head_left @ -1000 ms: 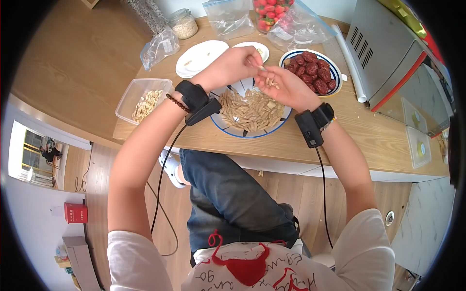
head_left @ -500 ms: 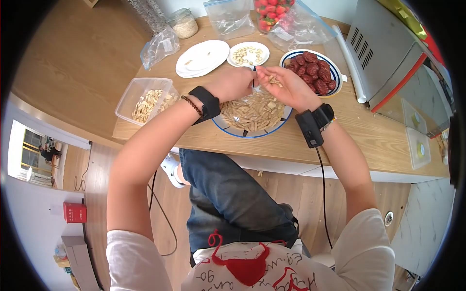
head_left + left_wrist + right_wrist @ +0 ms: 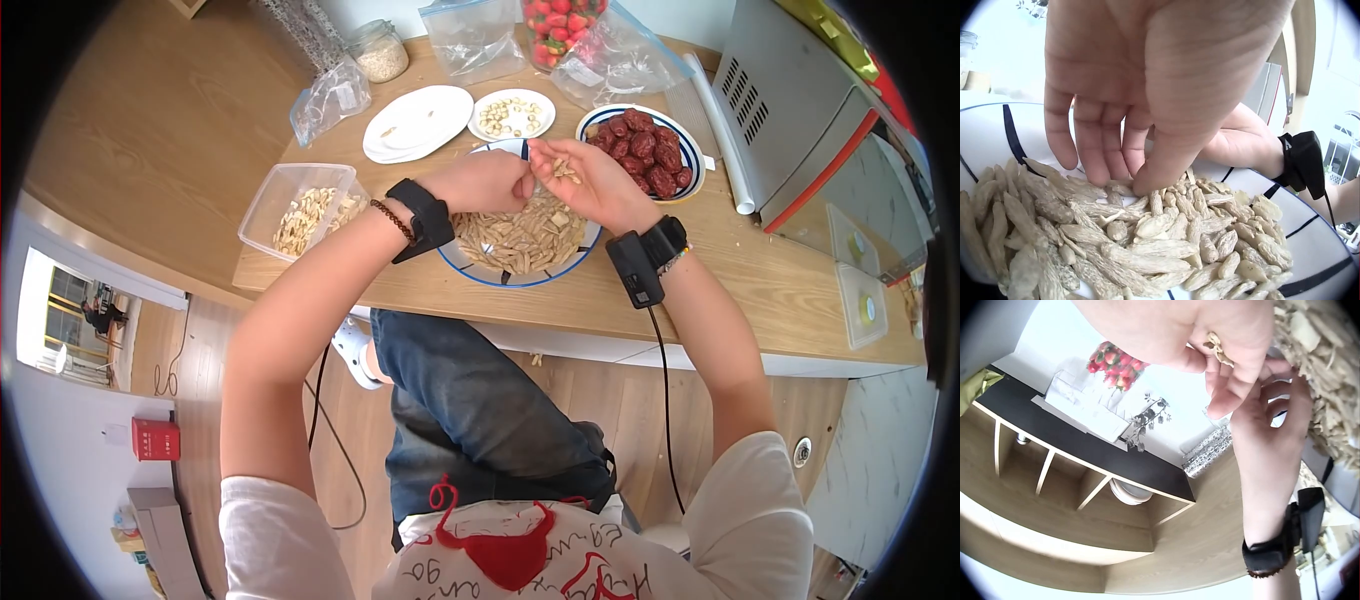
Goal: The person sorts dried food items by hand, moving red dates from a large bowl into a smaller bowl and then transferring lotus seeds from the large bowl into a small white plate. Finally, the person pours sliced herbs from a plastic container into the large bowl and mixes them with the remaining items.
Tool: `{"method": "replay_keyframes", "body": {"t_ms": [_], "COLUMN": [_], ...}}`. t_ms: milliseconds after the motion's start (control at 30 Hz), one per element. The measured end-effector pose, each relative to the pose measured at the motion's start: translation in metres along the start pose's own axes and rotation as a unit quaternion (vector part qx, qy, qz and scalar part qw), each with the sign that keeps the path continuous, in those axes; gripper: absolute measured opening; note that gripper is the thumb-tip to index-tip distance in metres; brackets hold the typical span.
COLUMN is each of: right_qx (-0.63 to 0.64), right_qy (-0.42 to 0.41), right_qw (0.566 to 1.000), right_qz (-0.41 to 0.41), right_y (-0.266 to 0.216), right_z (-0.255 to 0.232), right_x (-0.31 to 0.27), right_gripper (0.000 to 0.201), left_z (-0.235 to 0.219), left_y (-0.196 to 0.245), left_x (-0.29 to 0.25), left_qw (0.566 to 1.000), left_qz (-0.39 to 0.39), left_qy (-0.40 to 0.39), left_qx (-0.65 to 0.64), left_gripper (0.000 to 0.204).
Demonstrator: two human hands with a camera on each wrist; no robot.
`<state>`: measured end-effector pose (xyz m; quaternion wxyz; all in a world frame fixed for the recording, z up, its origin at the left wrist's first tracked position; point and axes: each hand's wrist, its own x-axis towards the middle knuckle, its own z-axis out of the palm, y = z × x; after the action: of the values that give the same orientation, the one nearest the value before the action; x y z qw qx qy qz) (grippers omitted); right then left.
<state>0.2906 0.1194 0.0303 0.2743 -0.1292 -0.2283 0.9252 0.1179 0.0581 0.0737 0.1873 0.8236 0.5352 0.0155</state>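
Note:
A white bowl [image 3: 473, 271] with a blue rim and dark stripes holds a heap of pale, wrinkled dried roots [image 3: 520, 240]. My left hand [image 3: 488, 182] reaches down into it, palm side facing its wrist camera. Thumb and fingertips come together on a small dried root [image 3: 1121, 188] at the top of the heap. Over the bowl's far right side, my right hand [image 3: 603, 188] is turned palm up and cupped. Several small dried root pieces [image 3: 1217, 349] lie in that palm, its fingers curled around them. The two hands are close together.
Beyond the bowl are white plates [image 3: 430, 105], a small plate [image 3: 545, 122] of round pale seeds and a bowl of red dates [image 3: 655, 150]. To the left sits a plastic box [image 3: 262, 205] with pale slices. A microwave-like appliance [image 3: 790, 120] stands right.
My left hand has come down from beside the right fingertips into the bowl, uncovering the small plate of seeds. My right hand stays nearly still, pieces in its palm.

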Motion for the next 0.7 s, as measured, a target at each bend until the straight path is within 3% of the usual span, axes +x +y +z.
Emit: {"method": "replay_keyframes", "body": {"t_ms": [267,467,567,700], "right_qx": [-0.022,-0.035,-0.033,-0.034], "right_qy": [0.008,-0.002,0.002,0.011], "right_qw": [1.0,0.999,0.999,0.999], "right_qz": [-0.011,-0.005,-0.003,-0.011], "right_y": [0.001,0.0,0.0,0.001], "right_z": [0.001,-0.003,-0.002,0.001], "right_x": [0.0,0.002,0.001,0.0], "right_gripper": [0.03,0.028,0.027,0.027], "left_z": [0.006,-0.001,-0.003,-0.004], "left_y": [-0.01,-0.007,-0.006,-0.004], "left_x": [0.003,-0.003,-0.003,-0.005], "left_qw": [0.998,0.996,0.995,0.994], "left_qz": [0.015,-0.047,-0.063,-0.026], "left_qy": [0.013,0.04,0.082,0.101], "left_qx": [-0.056,-0.063,0.007,0.014], "left_gripper": [0.012,0.011,0.013,0.014]}}
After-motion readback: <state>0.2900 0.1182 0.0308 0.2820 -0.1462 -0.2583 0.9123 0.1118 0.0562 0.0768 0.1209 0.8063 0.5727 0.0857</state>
